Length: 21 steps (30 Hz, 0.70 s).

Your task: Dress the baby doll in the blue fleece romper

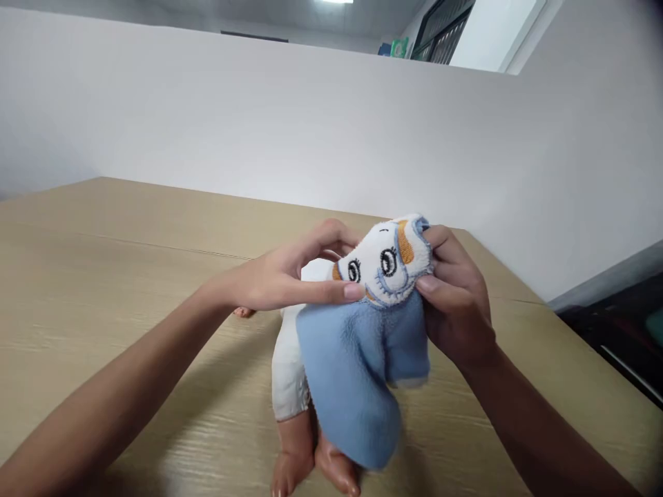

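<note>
A doll [291, 386] in a white garment lies on the wooden table [129, 276], its bare feet toward me and most of its body hidden. Above it I hold a small blue fleece garment [357, 373] whose white part carries an embroidered cartoon face with eyes and orange patches. My left hand [290, 276] pinches the white part from the left, thumb and fingers closed on it. My right hand [456, 297] grips the same part from the right, fingers curled over its edge. The blue part hangs down over the doll's legs.
A plain white partition wall [311, 124] stands along the far edge of the table and runs down the right side. Dark objects [616, 331] lie beyond the table's right edge. Bare tabletop stretches to the left.
</note>
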Available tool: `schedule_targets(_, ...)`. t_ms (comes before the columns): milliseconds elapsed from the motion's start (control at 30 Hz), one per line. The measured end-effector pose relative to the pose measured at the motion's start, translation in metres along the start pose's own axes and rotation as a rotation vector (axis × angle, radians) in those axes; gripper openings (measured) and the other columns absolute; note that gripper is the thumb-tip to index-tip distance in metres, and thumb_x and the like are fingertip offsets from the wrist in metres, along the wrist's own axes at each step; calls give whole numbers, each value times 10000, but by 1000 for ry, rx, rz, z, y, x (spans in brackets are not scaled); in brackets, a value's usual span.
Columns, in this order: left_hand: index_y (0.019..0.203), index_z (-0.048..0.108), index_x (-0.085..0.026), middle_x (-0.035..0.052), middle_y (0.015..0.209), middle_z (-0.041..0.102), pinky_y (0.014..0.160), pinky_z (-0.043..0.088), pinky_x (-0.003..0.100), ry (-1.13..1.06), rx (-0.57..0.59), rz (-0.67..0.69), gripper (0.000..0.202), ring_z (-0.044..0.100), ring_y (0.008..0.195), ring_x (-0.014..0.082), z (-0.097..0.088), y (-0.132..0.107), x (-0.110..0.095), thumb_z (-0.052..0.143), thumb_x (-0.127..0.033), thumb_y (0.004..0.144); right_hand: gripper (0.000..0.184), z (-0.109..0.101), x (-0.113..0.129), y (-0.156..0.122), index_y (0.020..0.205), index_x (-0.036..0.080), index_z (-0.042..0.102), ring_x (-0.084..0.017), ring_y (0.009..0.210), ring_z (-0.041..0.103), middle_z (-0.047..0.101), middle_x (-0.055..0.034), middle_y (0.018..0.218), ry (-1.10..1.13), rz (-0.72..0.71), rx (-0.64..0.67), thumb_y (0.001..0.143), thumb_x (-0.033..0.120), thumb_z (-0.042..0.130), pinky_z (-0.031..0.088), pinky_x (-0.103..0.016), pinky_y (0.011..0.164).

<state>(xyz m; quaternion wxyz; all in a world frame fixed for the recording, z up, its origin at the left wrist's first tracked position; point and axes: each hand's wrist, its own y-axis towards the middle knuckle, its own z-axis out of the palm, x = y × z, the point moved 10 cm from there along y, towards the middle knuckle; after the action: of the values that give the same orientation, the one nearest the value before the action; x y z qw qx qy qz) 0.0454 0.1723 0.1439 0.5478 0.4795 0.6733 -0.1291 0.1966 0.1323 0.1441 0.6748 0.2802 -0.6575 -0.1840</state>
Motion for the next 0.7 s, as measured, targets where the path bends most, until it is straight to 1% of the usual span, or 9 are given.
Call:
schedule_targets(100, 1080, 721, -212, 34, 1003, 740, 798, 578, 285, -74, -76, 35, 237, 716, 967, 202, -13, 7, 1, 832, -385, 960, 123, -4, 8, 9, 1024, 274, 678, -207, 780, 578, 565, -3, 859, -67, -125, -35, 952, 337, 756, 551, -345, 768)
schedule_targets(167, 1031, 743, -216, 26, 966, 741, 760, 568, 279, -65, -126, 85, 201, 715, 920, 189, -20, 10, -3, 845, -371, 953, 162, -11, 16, 12, 1035, 275, 694, -216, 897, 599, 595, -16, 961, -132, -257, -92, 924, 334, 796, 557, -354, 852)
schedule_targets(233, 1012, 758, -227, 28, 981, 746, 778, 571, 288, 4, -124, 158, 173, 711, 923, 187, -23, 14, -9, 849, -360, 949, 277, -17, 16, 16, 1099, 302, 700, -226, 1127, 615, 635, -22, 1152, -150, -294, -110, 878, 363, 855, 542, -364, 1023)
schedule_targets(333, 1044, 770, -247, 32, 1021, 755, 817, 576, 301, 110, -65, 241, 145, 702, 936, 187, -20, 21, -15, 834, -346, 960, 607, -14, -11, 28, 1366, 377, 637, -249, 1483, 517, 586, 9, 1559, -73, -81, 48, 835, 494, 907, 432, -420, 1251)
schedule_targets(433, 1091, 772, -261, 30, 1029, 764, 791, 580, 299, 141, -45, 261, 150, 695, 920, 188, -21, 27, -11, 821, -335, 971, 853, -6, -41, 28, 1629, 402, 445, -291, 1460, 591, 524, -24, 1684, 6, 134, 274, 893, 546, 852, 511, -454, 1179)
schedule_targets(467, 1095, 771, -261, 28, 1025, 765, 780, 580, 296, 140, -53, 254, 147, 695, 916, 187, -22, 28, -9, 818, -332, 975, 852, -6, -48, 27, 1647, 385, 439, -298, 1399, 645, 565, -43, 1646, 11, 163, 322, 910, 538, 838, 556, -442, 1123)
schedule_targets(533, 1096, 766, -251, 30, 1035, 768, 782, 581, 296, 126, -69, 227, 151, 701, 933, 189, -25, 30, -4, 814, -335, 980, 734, -10, -57, 25, 1585, 322, 557, -309, 1299, 712, 667, -73, 1526, -24, 184, 363, 930, 509, 831, 614, -417, 1046)
schedule_targets(600, 1109, 755, -235, 40, 1075, 768, 803, 585, 299, 99, -76, 194, 181, 709, 970, 192, -27, 30, 1, 814, -350, 983, 568, -17, -60, 25, 1442, 278, 702, -308, 1226, 749, 742, -84, 1412, -94, 158, 352, 927, 460, 853, 647, -388, 994)
schedule_targets(700, 1138, 739, -216, 48, 1077, 767, 801, 583, 290, 32, -79, 146, 234, 716, 973, 186, -29, 32, 9, 827, -358, 975, 423, -26, -57, 26, 1345, 305, 772, -251, 1116, 787, 804, -47, 1290, -135, 157, 285, 939, 382, 863, 663, -313, 915)
